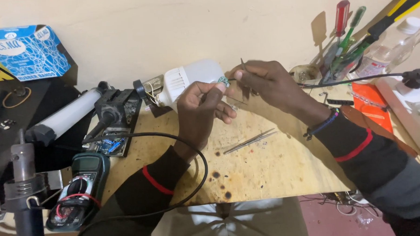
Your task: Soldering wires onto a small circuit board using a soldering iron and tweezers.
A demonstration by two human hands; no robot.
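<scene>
So the left hand (pixel 201 108) has its fingers curled tight, pinching a tiny round green circuit board (pixel 223 80) at the fingertips, right up against the white bulb housing (pixel 190 79) lying at the back of the scorched wooden board (pixel 267 167). The right hand (pixel 264 83) is closed narrow around a thin pointed metal tool (pixel 243 64), just beside that little board. Spare tweezers (pixel 250 141) lie loose on the wood below both hands.

Blue-and-white cardboard box (pixel 28 52) at top left against the wall, tilted, white scribble pattern. Multimeter (pixel 80 190) at bottom left, dark green with a small grey screen (pixel 87 162). Clear bottle (pixel 388 51) at top right carries a pale label.
</scene>
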